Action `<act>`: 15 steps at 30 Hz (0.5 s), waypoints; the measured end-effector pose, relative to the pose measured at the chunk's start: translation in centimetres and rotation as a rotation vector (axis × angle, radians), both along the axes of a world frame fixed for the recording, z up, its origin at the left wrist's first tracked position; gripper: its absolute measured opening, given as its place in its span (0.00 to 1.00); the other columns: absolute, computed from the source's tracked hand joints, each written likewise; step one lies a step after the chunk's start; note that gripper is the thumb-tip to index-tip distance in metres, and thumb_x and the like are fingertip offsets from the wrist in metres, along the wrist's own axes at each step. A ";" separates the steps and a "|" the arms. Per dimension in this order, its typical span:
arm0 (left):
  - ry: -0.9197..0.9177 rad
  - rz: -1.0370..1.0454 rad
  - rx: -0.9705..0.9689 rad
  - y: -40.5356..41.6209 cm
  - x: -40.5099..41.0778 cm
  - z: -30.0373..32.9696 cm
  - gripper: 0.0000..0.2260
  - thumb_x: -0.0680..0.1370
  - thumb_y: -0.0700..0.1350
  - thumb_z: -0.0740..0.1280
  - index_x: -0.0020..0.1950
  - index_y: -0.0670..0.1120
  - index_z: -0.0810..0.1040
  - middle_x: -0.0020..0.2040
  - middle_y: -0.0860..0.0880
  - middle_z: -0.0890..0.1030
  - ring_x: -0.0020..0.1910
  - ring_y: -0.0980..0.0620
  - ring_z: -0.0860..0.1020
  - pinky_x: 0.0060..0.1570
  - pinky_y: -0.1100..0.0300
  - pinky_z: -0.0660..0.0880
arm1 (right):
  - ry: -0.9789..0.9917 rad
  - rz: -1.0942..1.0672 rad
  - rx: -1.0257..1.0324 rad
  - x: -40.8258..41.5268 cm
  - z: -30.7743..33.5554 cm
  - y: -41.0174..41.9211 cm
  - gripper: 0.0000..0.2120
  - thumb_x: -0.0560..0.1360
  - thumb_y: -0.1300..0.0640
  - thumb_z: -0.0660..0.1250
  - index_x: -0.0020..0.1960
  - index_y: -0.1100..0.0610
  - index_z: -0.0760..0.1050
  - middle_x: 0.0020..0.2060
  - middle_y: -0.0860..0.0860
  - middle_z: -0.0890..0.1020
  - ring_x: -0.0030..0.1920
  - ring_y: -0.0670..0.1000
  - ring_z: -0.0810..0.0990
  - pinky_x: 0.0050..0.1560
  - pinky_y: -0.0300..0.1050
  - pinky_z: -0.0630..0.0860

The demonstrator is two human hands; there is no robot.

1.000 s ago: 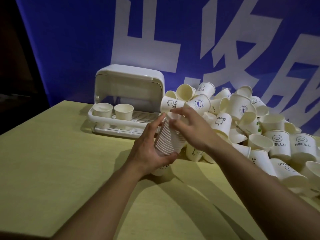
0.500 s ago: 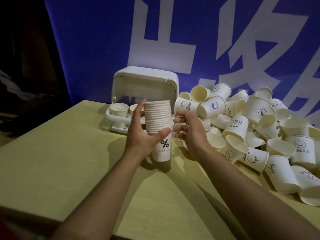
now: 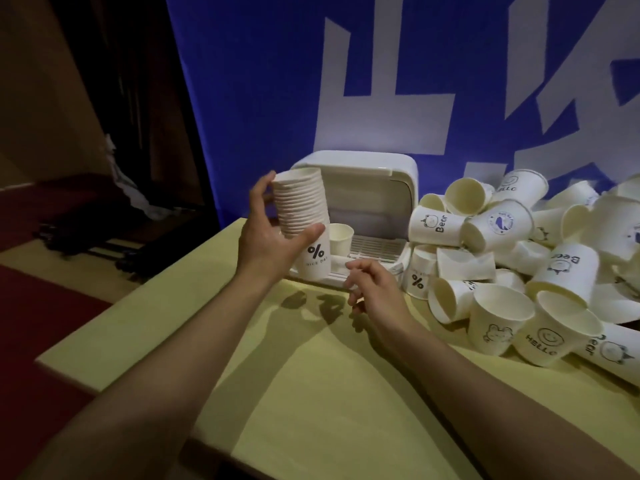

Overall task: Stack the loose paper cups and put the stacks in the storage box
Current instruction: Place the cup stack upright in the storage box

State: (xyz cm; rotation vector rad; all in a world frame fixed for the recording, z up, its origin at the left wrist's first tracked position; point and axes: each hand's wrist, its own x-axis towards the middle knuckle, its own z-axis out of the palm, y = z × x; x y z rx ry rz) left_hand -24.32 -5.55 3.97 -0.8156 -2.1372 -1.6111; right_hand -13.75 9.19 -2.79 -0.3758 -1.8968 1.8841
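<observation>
A large blue banner (image 3: 259, 98) with white characters hangs behind the scene; in front of it stands a yellow table (image 3: 294, 393) that fills the lower half of the view; on its right part lies a big heap of loose paper cups (image 3: 540, 258), some upright, many on their side, several with prints such as "HELLO" and "Bear". At the far edge of the table, just left of the heap, sits the white storage box (image 3: 374, 188) with its lid lifted; a single cup (image 3: 341, 239) stands upright inside it on the slotted floor. The left hand (image 3: 266, 233) holds a tall stack of cups (image 3: 304, 216) in front of the open box, slightly tilted; the thumb lies across the front of the stack and the fingers curl round its far side; the bottom cup shows a "%" sign; I cannot tell if the bottom of the stack touches the box. The right hand (image 3: 377, 289) hovers over the table just beside the front rim of the box; its fingers are loosely bent and hold nothing.
</observation>
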 end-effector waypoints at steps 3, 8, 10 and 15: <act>0.043 0.045 0.021 0.7 -2.8 1.6 0.45 0.68 0.51 0.81 0.75 0.62 0.56 0.65 0.60 0.68 0.56 0.62 0.74 0.52 0.61 0.77 | -0.010 0.023 -0.010 -0.3 -0.6 0.1 0.08 0.82 0.58 0.60 0.57 0.52 0.77 0.36 0.50 0.78 0.33 0.52 0.73 0.29 0.48 0.67; 0.074 0.105 0.022 2.0 -6.1 1.4 0.45 0.68 0.51 0.81 0.75 0.62 0.56 0.64 0.60 0.67 0.60 0.54 0.74 0.54 0.56 0.77 | 0.006 0.050 -0.069 -0.7 -1.6 1.2 0.08 0.83 0.60 0.60 0.58 0.55 0.75 0.40 0.54 0.78 0.33 0.52 0.72 0.29 0.46 0.67; 0.071 0.121 0.008 2.4 -6.9 0.8 0.45 0.68 0.51 0.81 0.76 0.61 0.56 0.67 0.57 0.68 0.61 0.55 0.72 0.54 0.59 0.74 | 0.015 0.051 -0.080 -0.9 -2.0 1.4 0.08 0.83 0.61 0.60 0.58 0.57 0.75 0.40 0.55 0.78 0.32 0.52 0.72 0.28 0.46 0.67; 0.077 0.151 0.022 3.2 -8.0 -0.2 0.45 0.69 0.48 0.81 0.77 0.56 0.56 0.74 0.50 0.67 0.63 0.57 0.70 0.49 0.70 0.68 | 0.017 0.075 -0.061 -1.3 -2.7 1.4 0.07 0.82 0.61 0.61 0.57 0.57 0.76 0.39 0.54 0.78 0.33 0.52 0.72 0.29 0.46 0.67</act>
